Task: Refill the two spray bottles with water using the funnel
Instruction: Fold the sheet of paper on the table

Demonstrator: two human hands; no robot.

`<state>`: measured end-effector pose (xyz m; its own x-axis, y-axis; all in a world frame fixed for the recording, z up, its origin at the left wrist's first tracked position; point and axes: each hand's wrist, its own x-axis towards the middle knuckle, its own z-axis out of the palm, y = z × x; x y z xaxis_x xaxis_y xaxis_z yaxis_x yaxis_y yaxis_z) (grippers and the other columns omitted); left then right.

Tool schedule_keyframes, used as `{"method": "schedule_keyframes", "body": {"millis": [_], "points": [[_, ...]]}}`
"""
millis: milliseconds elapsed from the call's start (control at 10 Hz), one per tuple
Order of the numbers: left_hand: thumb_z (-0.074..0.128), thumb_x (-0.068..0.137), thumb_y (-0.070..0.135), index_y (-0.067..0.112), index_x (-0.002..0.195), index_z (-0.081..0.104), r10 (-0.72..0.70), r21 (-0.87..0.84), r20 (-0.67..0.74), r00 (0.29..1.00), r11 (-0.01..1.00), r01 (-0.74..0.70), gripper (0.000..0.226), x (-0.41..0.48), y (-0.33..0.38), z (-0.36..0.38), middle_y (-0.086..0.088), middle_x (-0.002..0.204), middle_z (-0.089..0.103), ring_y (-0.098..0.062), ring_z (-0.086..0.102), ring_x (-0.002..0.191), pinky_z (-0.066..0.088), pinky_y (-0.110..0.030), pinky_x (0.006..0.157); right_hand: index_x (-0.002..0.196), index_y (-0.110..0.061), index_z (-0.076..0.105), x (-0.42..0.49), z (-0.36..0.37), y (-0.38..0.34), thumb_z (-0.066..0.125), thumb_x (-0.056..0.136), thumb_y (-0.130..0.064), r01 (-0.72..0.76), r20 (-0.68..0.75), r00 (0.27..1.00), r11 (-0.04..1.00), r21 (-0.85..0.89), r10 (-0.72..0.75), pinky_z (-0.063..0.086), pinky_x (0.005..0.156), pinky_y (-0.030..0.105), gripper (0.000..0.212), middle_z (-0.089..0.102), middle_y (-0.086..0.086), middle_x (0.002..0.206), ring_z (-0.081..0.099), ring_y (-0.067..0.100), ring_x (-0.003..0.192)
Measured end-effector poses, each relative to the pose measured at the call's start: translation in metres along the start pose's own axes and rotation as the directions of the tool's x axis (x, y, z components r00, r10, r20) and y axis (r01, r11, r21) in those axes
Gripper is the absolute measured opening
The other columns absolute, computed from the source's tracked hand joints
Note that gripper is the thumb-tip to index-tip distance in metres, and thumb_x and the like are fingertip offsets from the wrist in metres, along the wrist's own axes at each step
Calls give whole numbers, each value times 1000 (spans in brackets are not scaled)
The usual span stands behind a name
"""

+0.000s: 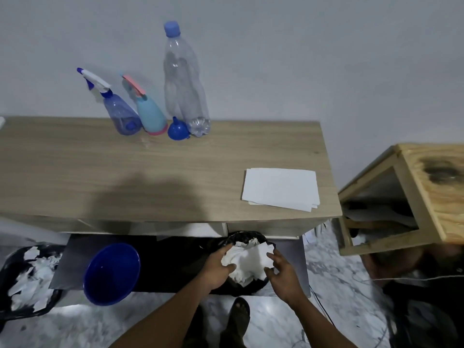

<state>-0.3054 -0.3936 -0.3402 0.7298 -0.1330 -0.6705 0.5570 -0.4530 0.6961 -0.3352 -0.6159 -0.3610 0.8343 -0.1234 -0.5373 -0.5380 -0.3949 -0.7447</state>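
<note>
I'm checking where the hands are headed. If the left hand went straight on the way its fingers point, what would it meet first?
The crumpled paper in the black bin; the left hand seems to grip its edge, though depth is unclear.

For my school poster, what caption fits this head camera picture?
Left hand and right hand hold crumpled white paper at a black bin; small blue plastic funnel sits on wooden table.
</note>
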Motion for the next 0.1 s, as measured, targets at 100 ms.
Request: {"method": "schedule_keyframes", "body": {"millis": [100], "points": [[66,87,-13,8,140,52,8,-107,-56,998,994,-14,59,-9,-16,-23,-4,132,63,-5,62,112,49,-14,92,110,-28,67,-26,3,7,69,89,0,-62,-53,997,998,20,63,44,94,22,35,52,10,145,61,4,108]]}}
